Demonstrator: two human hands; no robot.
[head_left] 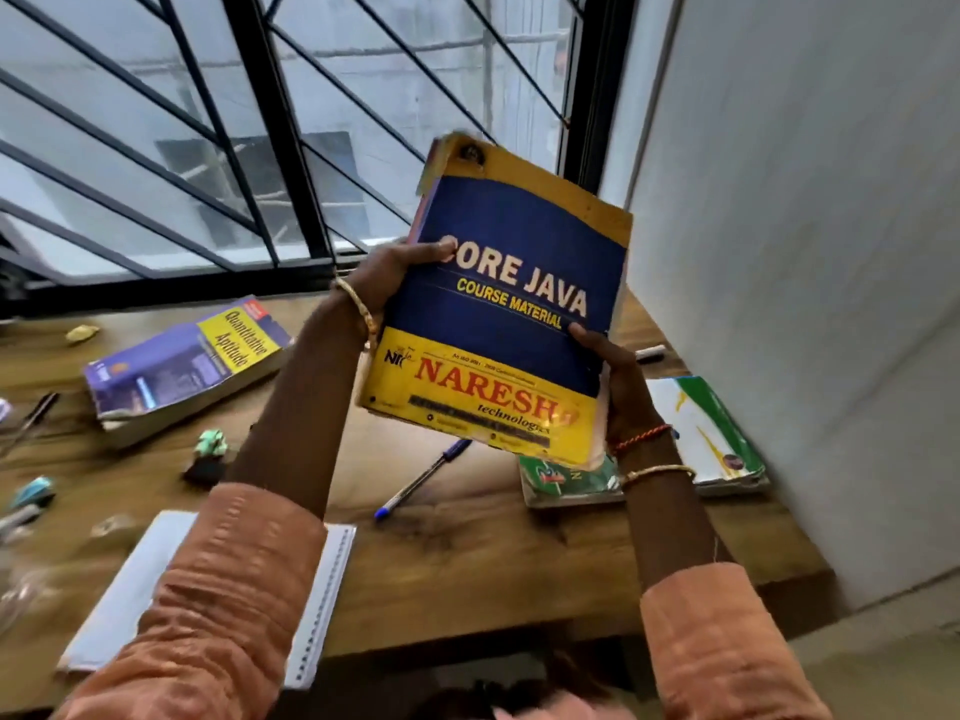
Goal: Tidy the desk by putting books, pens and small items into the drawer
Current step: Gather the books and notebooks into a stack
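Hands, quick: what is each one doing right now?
Left hand: grips the left edge of the thick blue-and-yellow Core Java book.
Right hand: grips the book's lower right edge.

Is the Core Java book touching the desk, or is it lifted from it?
Apart. The head view shows the Core Java book raised above the desk, with the left hand and right hand gripping its side edges.

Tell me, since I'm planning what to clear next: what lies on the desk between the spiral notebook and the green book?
In the head view, a blue pen lies on the wood between the spiral notebook and the green book.
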